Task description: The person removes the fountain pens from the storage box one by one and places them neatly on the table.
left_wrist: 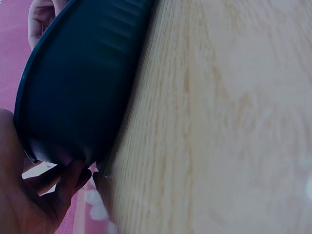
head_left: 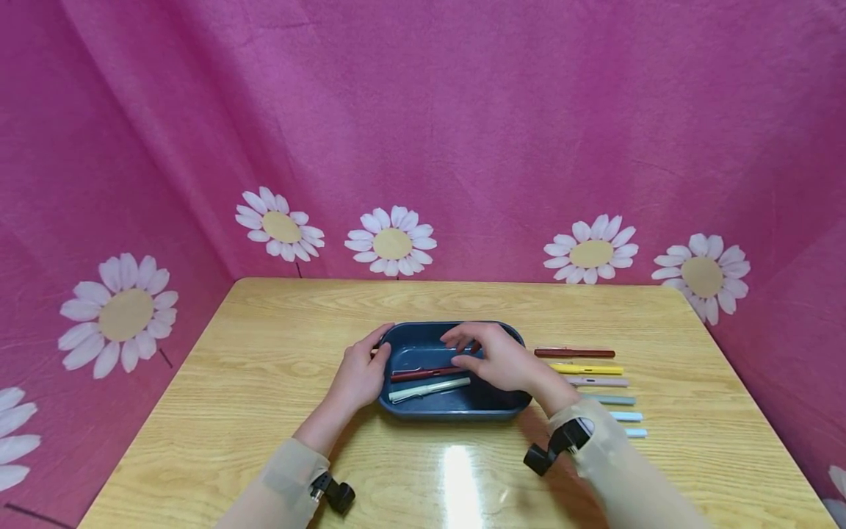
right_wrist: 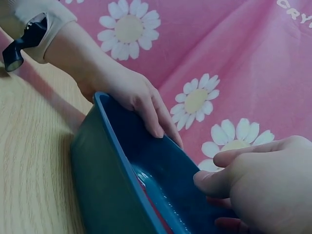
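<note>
A dark blue oblong tray (head_left: 456, 413) with rounded ends stands on the table. Inside it lie a dark red pen (head_left: 423, 374) and, nearer the person, a pale mint pen (head_left: 429, 389), both toward the left. The left hand (head_left: 358, 373) grips the tray's left end, thumb over the rim and fingers along the outer wall; the left wrist view shows this hand (left_wrist: 46, 195) from below. Over the right half of the tray hovers the right hand (head_left: 499, 358), fingers loosely bent and thumb apart. The right wrist view shows nothing between that hand's (right_wrist: 268, 185) thumb and forefinger.
Right of the tray several pens lie in a column: dark red (head_left: 573, 353), yellow (head_left: 595, 369), lilac (head_left: 601, 382), grey-green (head_left: 615, 400), light blue (head_left: 628, 416) and pale blue ones. The right forearm partly covers them. A pink flowered curtain (head_left: 463, 147) surrounds the wooden table (head_left: 277, 338).
</note>
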A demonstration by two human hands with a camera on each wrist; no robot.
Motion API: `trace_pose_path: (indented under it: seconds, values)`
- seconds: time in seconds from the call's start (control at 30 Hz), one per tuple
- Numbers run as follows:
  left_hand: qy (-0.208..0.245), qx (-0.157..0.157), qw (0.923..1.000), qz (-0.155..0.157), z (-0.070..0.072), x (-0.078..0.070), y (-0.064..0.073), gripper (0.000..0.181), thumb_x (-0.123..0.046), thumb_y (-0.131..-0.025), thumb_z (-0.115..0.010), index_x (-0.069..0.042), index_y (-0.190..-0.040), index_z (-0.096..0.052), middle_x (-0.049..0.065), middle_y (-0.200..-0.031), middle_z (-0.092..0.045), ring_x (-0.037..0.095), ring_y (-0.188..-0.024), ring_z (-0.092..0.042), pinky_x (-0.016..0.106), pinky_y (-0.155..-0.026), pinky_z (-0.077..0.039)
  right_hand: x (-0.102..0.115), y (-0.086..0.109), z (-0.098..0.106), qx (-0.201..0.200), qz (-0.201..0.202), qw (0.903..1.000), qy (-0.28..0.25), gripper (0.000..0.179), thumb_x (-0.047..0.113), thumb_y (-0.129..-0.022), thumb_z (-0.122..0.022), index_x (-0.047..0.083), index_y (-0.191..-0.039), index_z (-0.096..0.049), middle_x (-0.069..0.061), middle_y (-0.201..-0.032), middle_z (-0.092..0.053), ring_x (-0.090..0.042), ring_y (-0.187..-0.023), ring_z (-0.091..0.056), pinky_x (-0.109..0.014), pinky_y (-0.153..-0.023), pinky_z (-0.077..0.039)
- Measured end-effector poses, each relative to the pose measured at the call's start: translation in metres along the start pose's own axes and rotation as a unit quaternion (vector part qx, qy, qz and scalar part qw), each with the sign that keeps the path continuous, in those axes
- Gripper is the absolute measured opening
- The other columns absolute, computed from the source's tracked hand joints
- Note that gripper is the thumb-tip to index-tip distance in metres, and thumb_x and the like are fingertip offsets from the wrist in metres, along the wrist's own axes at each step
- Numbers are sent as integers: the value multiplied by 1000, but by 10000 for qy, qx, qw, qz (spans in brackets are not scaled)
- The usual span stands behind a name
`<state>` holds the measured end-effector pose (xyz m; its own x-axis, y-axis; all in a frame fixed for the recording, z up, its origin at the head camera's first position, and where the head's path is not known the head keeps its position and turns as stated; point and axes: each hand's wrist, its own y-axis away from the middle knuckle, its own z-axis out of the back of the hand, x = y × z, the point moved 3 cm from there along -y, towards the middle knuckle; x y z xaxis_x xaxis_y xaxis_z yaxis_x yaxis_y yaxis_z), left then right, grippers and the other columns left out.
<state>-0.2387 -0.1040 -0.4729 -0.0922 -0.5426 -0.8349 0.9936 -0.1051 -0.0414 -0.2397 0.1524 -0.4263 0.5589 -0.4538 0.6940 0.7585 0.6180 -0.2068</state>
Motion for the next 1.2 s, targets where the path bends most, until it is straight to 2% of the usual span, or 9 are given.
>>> trace_pose_path:
  seconds: [0.43,0.63,0.77,1.2]
  values:
    - [-16,17,10000,23,0,2,0,45,-24,-113,-48,-20,-159,-52,14,-147,-60,34,-124,-64,54,-108,-49,-5,-17,-15,271,-292,9990,-181,33,2,-99,-73,-1,-132,-69,-15,-124,-71,-31,-110,-68,-49,-95,-55]
    - [-18,12,10000,35,0,2,-1,45,-24,-113,-49,-20,-159,-52,14,-147,-61,34,-124,-64,54,-109,-49,-9,-22,-22,384,-310,9988,-35,32,2,-99,-74,0,-130,-70,-12,-122,-72,-24,-109,-68,-46,-96,-56]
    - [-9,25,10000,27,0,2,-1,45,-24,-114,-49,-20,-159,-52,14,-145,-61,33,-123,-65,54,-108,-49,-12,-26,-28,550,-317,9980,69,30,2,-98,-74,0,-127,-71,-11,-119,-73,-24,-109,-68,-47,-97,-56]
    - [-14,12,10000,96,0,0,0,45,-24,-114,-49,-20,-158,-52,14,-143,-63,33,-122,-65,54,-107,-49,-16,-36,-41,950,-665,9929,280,27,0,-97,-74,1,-124,-73,-7,-114,-73,-19,-103,-68,-42,-95,-57]
